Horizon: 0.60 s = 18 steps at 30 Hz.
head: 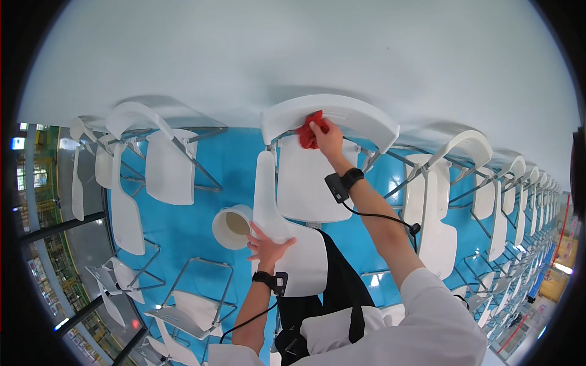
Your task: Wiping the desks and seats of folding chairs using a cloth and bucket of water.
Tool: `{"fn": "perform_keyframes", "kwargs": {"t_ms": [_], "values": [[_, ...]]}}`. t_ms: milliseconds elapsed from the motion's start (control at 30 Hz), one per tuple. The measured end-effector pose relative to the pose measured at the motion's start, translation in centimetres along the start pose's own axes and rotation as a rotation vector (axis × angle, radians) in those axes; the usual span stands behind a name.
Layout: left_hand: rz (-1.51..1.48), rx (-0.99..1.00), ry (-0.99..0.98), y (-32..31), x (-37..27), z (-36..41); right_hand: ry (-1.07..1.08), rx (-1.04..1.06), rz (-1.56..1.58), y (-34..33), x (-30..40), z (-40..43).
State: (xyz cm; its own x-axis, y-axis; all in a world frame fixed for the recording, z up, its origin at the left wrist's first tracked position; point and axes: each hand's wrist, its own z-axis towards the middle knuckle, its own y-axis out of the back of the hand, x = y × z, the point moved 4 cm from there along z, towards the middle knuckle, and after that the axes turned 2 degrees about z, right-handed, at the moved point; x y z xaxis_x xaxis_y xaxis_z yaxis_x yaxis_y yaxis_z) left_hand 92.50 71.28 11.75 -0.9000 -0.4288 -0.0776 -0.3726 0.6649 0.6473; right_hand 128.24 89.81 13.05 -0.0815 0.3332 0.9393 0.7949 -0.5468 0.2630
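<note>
My right hand [328,138] grips a crumpled red cloth [309,132] against the lower inner side of a white plastic chair backrest [361,112]. Below it lies the chair's white seat [316,183]. With fingers spread, my left hand [270,247] rests on the white writing tablet [304,265] joined to the same chair, near the tablet's left edge. A white bucket [222,231] with murky liquid in it stands on the floor just left of that hand, its rim partly behind the fingers. Each wrist carries a strapped device with a black cable.
White tablet-arm chairs with grey metal legs stand on both sides, one on the left [169,169] and a long row on the right [425,192]. A pale wall [293,55] rises behind the backrests. The floor [201,233] is glossy blue. Dark-framed glass panels [64,228] border the left.
</note>
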Motion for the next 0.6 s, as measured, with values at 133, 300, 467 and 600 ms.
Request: {"fn": "perform_keyframes", "kwargs": {"t_ms": [133, 300, 467, 600], "values": [[-0.010, 0.015, -0.030, -0.8, -1.6, 0.2, 0.422, 0.032, -0.216, -1.5, 3.5, -1.4], [0.010, 0.016, -0.030, -0.6, -1.5, 0.1, 0.512, 0.006, 0.096, -6.2, 12.9, -3.4], [-0.012, 0.012, -0.031, -0.6, -1.9, 0.0, 0.835, -0.193, 0.081, -4.4, 20.3, -1.7], [-0.010, -0.008, -0.040, -0.7, -1.6, 0.0, 1.115, 0.106, -0.488, -4.9, 18.6, 3.0]]}}
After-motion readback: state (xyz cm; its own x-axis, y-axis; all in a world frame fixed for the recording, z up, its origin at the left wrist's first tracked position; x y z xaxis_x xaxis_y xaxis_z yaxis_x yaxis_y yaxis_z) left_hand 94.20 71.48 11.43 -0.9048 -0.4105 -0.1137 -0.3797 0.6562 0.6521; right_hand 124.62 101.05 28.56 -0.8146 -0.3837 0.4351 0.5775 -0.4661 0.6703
